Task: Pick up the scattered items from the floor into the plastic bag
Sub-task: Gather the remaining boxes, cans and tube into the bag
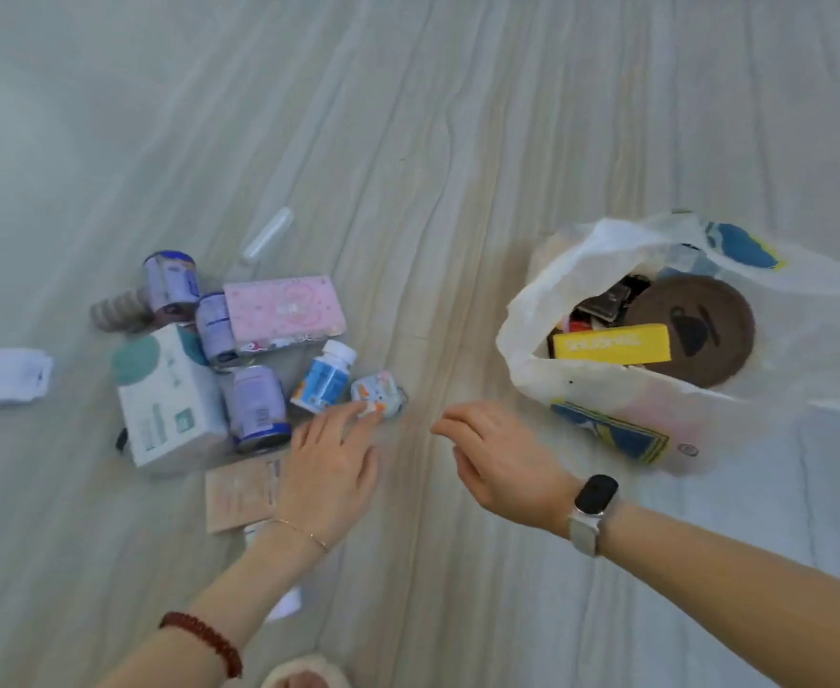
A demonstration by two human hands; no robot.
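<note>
— So, how far along are you, would you say?

— Partway, judging by how things lie. Your plastic bag (547,310) sits open on the floor (457,141) to your right, and it already holds a yellow box (611,344), a round brown lid (691,330) and some dark packets I can't make out.

— And what's left?

— Most of a pile, well apart from the bag on your left: a pink box (284,310), a white and green box (170,399), several purple cans (259,409), a white-capped bottle (323,377), a small patterned case (378,392) and a tan sachet (242,494) near your wrist. A clear tube (267,234) lies just beyond the pile, and a white cloth (3,377) sits off at the far left edge.

— What are your hands doing?

— Your left hand (331,464) is spread flat with straight fingers, the fingertips (366,409) touching or just over the patterned case — I can't tell which, and it grips nothing yet. Your right hand (500,461) hovers between the pile and the bag, fingers relaxed and loosely apart, empty.

— So the next pick?

— Probably the case, since your left hand is on it — then the rest, a dozen or so items, still has to cross to the bag.
</note>
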